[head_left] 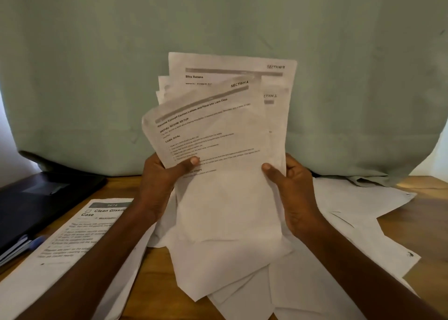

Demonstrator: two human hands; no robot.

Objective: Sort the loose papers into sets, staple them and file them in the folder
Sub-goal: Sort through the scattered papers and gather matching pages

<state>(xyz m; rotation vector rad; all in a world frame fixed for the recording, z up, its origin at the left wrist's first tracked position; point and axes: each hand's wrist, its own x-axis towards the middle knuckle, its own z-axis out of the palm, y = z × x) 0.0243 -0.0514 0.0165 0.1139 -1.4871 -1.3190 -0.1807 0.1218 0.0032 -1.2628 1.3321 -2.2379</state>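
Two bare hands hold a fanned stack of printed papers (225, 174) upright above a wooden worktop (155, 283). The left hand (160, 186) grips the stack's left edge, its thumb pressed across the front sheet and its fingers curled behind. The right hand (295, 196) grips the right edge the same way, thumb on the front. The front sheet (206, 130) tilts to the left and is marked "SECTION 1" by hand at its top corner; behind it a sheet (232, 64) marked "SECTION 4" stands tallest, and another marked "SECTION 2" peeks out at the right. More loose sheets (351, 217) lie scattered on the worktop beneath and to the right of the hands. A printed sheet (80, 237) headed "Clean Glasses Case" lies flat at the left, partly under the left forearm. Beyond it, at the far left, rests a dark folder (41, 198), with a blue pen (36, 242) near its front edge. A pale green cloth (97, 77) hangs behind everything.
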